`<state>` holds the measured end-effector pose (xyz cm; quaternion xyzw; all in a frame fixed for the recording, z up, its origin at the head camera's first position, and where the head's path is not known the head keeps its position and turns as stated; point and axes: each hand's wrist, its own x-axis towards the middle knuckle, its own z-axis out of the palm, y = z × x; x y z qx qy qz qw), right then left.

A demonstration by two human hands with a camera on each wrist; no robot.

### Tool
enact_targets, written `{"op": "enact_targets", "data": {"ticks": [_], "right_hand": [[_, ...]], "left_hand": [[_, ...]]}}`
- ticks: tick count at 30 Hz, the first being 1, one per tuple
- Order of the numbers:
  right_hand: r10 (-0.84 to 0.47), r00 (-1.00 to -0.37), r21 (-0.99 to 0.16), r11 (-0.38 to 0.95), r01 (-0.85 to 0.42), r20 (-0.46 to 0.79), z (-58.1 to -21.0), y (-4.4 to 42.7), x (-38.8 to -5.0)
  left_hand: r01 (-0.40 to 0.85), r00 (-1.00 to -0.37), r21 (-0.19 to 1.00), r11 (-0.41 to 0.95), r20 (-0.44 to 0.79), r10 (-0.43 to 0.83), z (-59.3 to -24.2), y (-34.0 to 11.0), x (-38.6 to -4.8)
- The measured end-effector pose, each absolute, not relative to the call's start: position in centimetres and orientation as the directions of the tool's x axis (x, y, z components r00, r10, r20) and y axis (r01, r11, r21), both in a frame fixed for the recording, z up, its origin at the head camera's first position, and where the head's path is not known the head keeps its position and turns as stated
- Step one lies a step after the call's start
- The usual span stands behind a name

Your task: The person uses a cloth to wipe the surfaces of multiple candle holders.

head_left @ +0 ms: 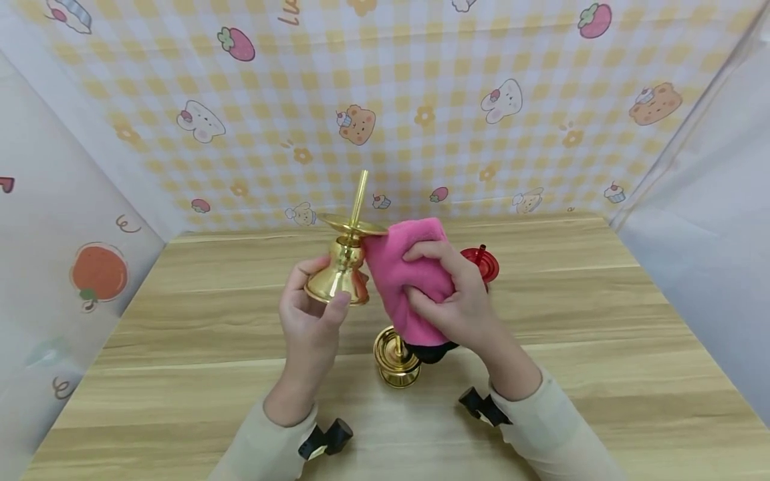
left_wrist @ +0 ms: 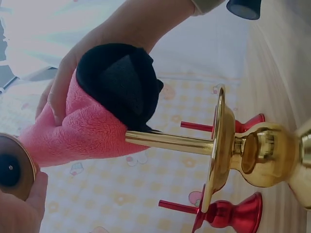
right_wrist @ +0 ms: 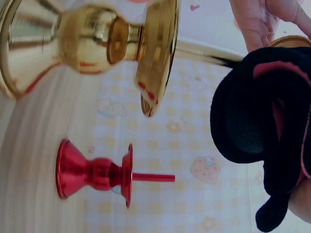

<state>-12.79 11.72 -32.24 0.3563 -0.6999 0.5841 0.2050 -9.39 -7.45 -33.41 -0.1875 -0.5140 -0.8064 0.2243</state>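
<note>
My left hand (head_left: 309, 321) grips the flared base of a gold candlestick (head_left: 341, 277), raised above the table and tilted slightly. The candlestick has a round dish and a thin upright tube. In my right hand (head_left: 460, 297) is a bunched pink cloth (head_left: 415, 274) with a black side (right_wrist: 238, 116). The cloth meets the dish's right edge from below. In the left wrist view, the held candlestick's underside (left_wrist: 12, 167) shows at the left edge, beside my left thumb. A second gold candlestick (head_left: 397, 361) stands on the table beneath the cloth.
Behind the right hand stands a red candlestick (head_left: 484, 262), partly covered. Two red candlesticks appear in the left wrist view, one upper (left_wrist: 250, 122) and one lower (left_wrist: 228, 213). A checked cloth backdrop (head_left: 397, 80) rises behind the wooden table (head_left: 198, 321).
</note>
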Motion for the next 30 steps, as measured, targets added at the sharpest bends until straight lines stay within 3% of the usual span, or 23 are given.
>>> {"op": "enact_targets", "data": {"ticks": [10, 18, 30], "right_hand": [[-0.193, -0.766, -0.788, -0.094, -0.608, 0.614, -32.5, 10.3, -11.9], [-0.124, -0.767, -0.775, -0.018, -0.632, 0.629, -31.9, 10.6, -11.3], [-0.274, -0.795, -0.819, 0.044, -0.573, 0.541, -30.8, 12.0, -11.3]], "left_hand": [[0.552, -0.831, 0.774, -0.311, 0.541, -0.128, -32.8, -7.9, -9.0], [0.553, -0.832, 0.804, -0.218, 0.548, -0.088, -32.6, -7.8, -9.0], [0.531, -0.825, 0.787, -0.314, 0.565, 0.023, -33.3, -8.4, -9.5]]}}
